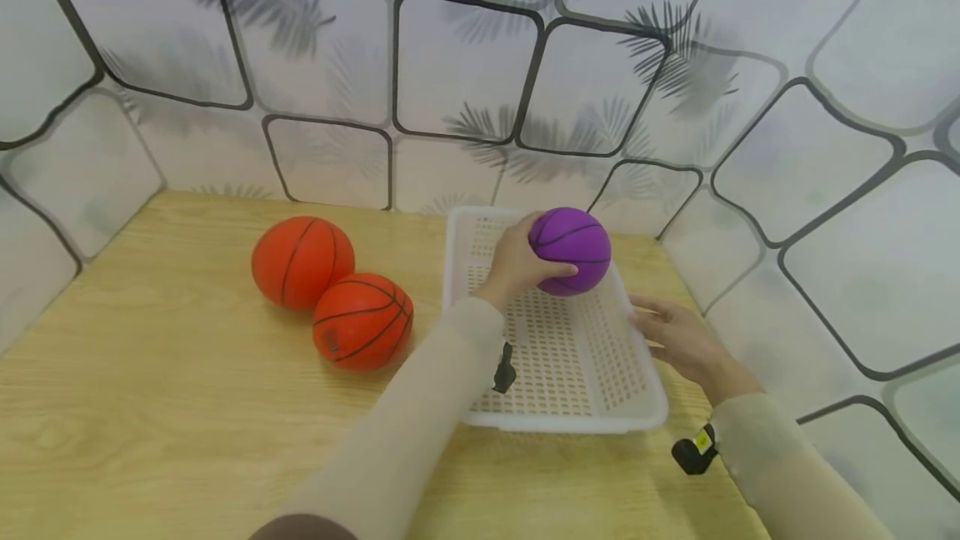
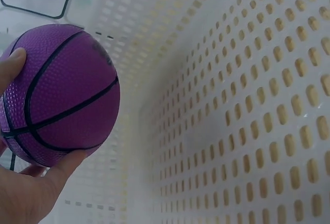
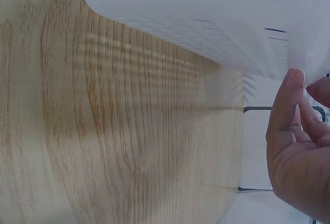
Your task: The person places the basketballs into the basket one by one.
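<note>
A purple basketball [image 1: 570, 251] with black lines is gripped by my left hand [image 1: 521, 261], with the thumb on its near side. In the left wrist view the basketball [image 2: 64, 95] appears by the far end of a white perforated plastic basket [image 1: 540, 422]. Whether it touches the basket's floor cannot be told. At the basket's right rim is my right hand [image 1: 682, 344]; thumb and fingertips lightly pinch the edge. In the right wrist view, this hand [image 3: 296, 141] meets the rim from outside, beside the basket's wall [image 3: 206, 7].
Two red basketballs, a larger one [image 1: 302, 263] behind a smaller one [image 1: 363, 322], lie together left of the basket on the wooden tabletop [image 1: 187, 440]. Patterned white walls [image 1: 465, 65] enclose the back and sides, with the right one close to my right hand.
</note>
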Tool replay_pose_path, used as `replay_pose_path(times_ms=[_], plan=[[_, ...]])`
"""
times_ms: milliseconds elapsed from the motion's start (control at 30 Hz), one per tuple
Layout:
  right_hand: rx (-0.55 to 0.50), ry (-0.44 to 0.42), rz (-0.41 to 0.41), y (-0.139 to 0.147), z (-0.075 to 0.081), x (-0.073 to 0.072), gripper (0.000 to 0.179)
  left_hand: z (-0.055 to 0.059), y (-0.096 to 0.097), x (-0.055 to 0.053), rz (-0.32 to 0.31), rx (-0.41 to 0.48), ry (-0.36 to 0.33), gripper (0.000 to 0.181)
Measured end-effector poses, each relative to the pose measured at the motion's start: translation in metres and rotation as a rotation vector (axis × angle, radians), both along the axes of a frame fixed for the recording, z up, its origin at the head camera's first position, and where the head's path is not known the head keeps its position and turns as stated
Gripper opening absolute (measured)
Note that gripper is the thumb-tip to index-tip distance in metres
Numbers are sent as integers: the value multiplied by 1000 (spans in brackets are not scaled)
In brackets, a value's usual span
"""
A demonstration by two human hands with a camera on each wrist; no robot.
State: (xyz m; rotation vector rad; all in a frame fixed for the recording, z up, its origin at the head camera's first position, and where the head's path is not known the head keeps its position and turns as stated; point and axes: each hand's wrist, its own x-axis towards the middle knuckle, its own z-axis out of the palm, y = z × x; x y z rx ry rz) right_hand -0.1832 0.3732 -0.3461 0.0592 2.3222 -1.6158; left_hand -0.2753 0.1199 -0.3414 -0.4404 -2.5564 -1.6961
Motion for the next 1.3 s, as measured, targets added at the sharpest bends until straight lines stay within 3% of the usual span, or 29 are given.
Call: replay_pose_path(times_ms=[233, 833, 1100, 1300], plan=[[7, -7, 7, 1, 0, 0, 61, -8, 4, -1, 29, -33, -29, 94], [-12, -4, -2, -1, 3, 1, 58, -15, 2, -1, -9, -126, -126, 96], [-9, -2, 10, -3, 3, 2, 57, -15, -1, 0, -13, -122, -116, 101], [2, 1, 4, -4, 5, 4, 58, -10, -7, -4, 29, -161, -125, 107]])
